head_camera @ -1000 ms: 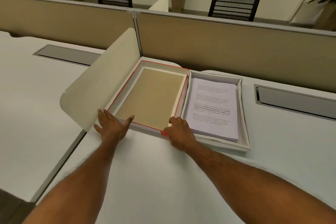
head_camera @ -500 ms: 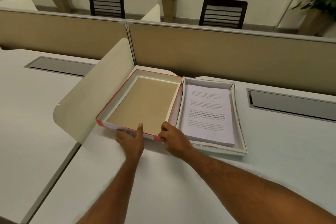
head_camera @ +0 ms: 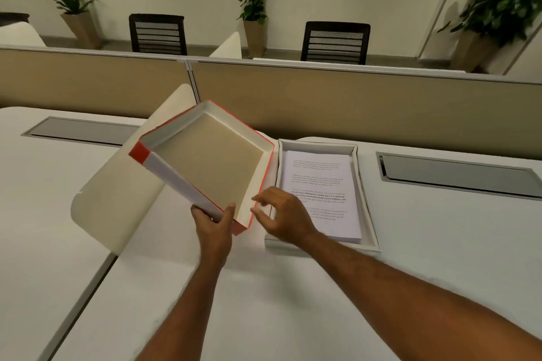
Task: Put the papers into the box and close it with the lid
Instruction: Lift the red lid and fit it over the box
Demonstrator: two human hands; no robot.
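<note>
The red-edged lid, with a brown inside face, is lifted off the desk and tilted, its open side facing me. My left hand grips its near edge, thumb inside the rim. My right hand hovers with fingers spread just right of the lid's near right corner, over the box's left edge. The white box lies flat on the desk to the right, and a stack of printed papers rests inside it.
A cream curved divider stands at the left of the lid. A tan partition runs along the desk's far edge. Grey cable hatches are set into the desk at right and far left. Chairs and potted plants stand beyond.
The lid has been lifted off the desk and tilted up by my left hand. My right hand has let go of its near edge and now hovers open.
</note>
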